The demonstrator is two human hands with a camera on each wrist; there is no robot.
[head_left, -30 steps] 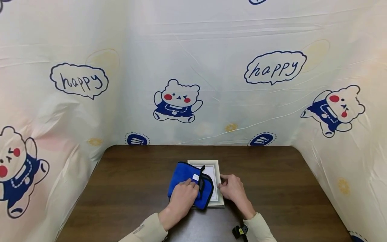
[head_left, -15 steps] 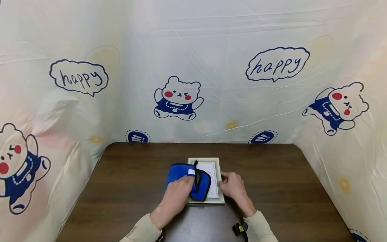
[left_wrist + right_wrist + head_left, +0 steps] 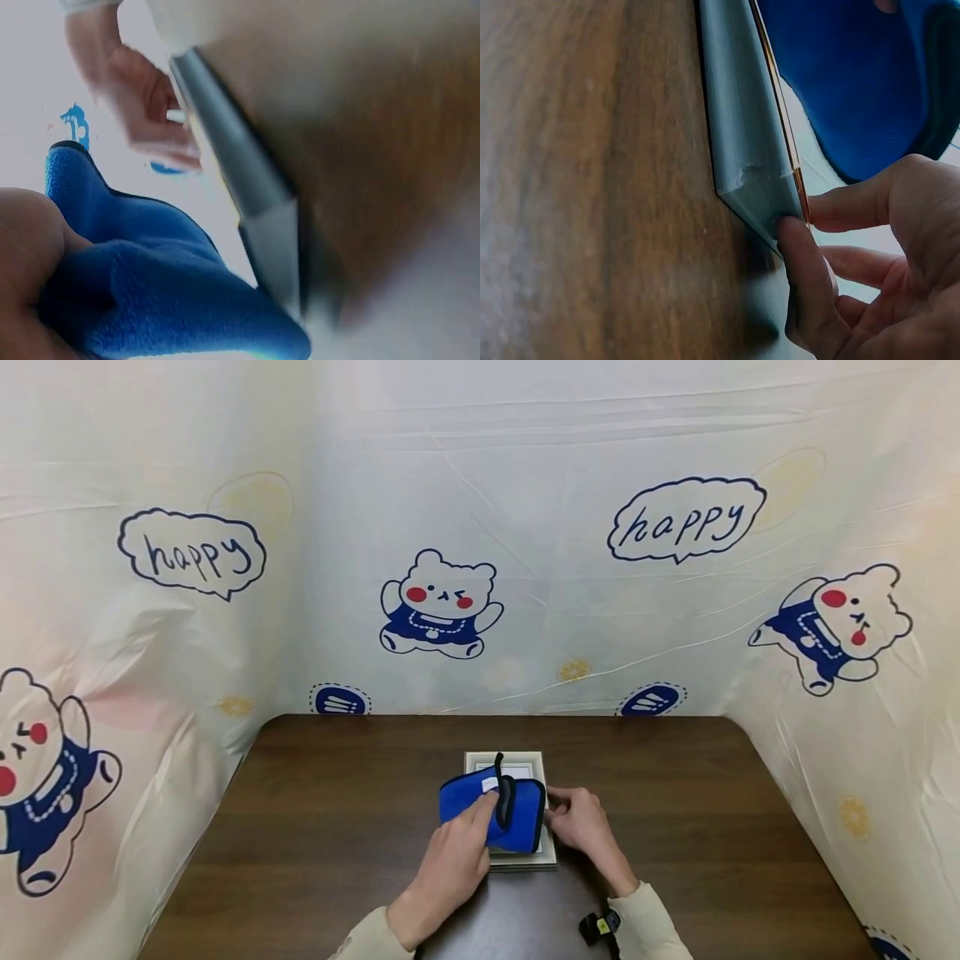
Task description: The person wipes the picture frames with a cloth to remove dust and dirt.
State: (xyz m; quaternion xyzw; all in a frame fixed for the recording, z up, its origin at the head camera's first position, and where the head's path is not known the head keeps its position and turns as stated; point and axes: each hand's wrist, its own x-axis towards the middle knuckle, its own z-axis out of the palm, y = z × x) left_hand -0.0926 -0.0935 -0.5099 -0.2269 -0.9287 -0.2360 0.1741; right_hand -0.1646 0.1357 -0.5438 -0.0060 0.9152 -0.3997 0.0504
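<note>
A blue cleaning cloth [image 3: 517, 827] with black edging and a small white label is bunched in my left hand [image 3: 453, 860]. The left wrist view shows the fluffy cloth [image 3: 172, 292] gathered between the thumb and fingers. Beneath it, a light-coloured picture frame [image 3: 528, 862] lies flat on the table, its middle mostly hidden by the cloth. My right hand [image 3: 583, 820] grips the frame's right edge. In the right wrist view, the fingers of that hand [image 3: 900, 262] pinch the frame's grey side [image 3: 742, 112], close to the cloth's hanging edge.
The dark wooden table [image 3: 337, 810] extends around the frame on every side. A printed curtain [image 3: 555, 527] with cartoon bears closes off the back and both sides. A small black device [image 3: 598, 928] sits at the right wrist.
My left hand shifts the cloth left across the frame, then back to the right, where it covers more of the frame's middle and right side. My right hand stays at the frame's edge.
</note>
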